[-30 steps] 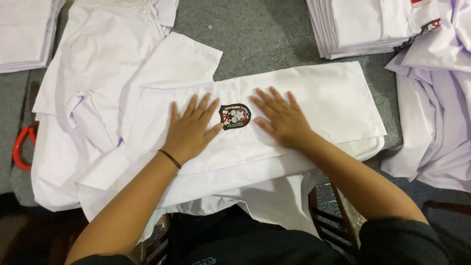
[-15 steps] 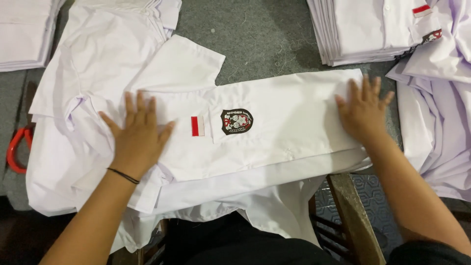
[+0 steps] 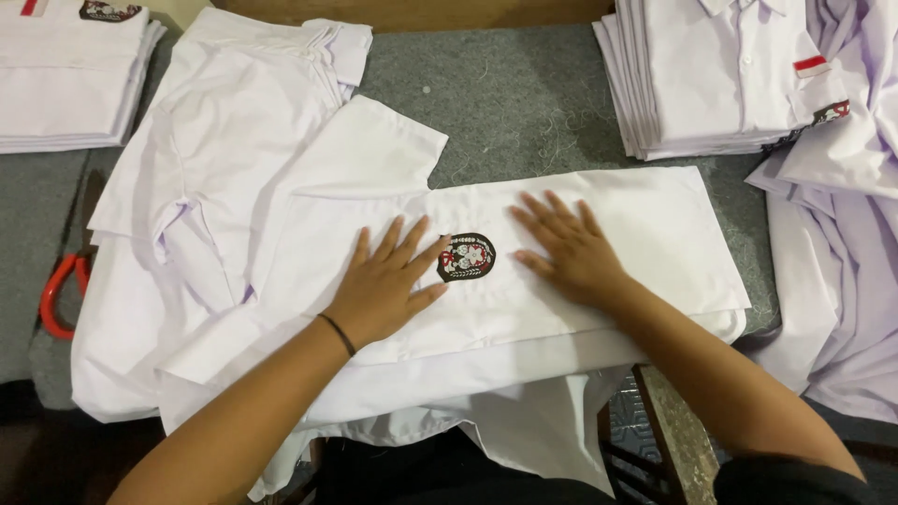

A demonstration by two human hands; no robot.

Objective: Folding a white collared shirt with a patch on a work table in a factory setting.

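Observation:
A folded white shirt (image 3: 645, 234) lies across the grey table (image 3: 524, 103), with a dark oval badge (image 3: 466, 257) at its middle. My left hand (image 3: 383, 285) rests flat on the shirt just left of the badge, fingers spread, a thin black band on the wrist. My right hand (image 3: 571, 248) presses flat on the cloth just right of the badge. Neither hand holds anything. The shirt's lower part hangs over the table's near edge.
Loose white shirts (image 3: 215, 159) lie heaped at the left. A neat stack of folded shirts (image 3: 720, 75) stands at the back right, another stack (image 3: 65, 75) at the back left. More loose shirts (image 3: 842, 281) pile at the right. Red-handled scissors (image 3: 61, 290) lie at the left edge.
Both hands were spread wide apart on the shirt half a second ago; they have slid back inward and now lie either side of the badge. The small red-and-white patch is covered again.

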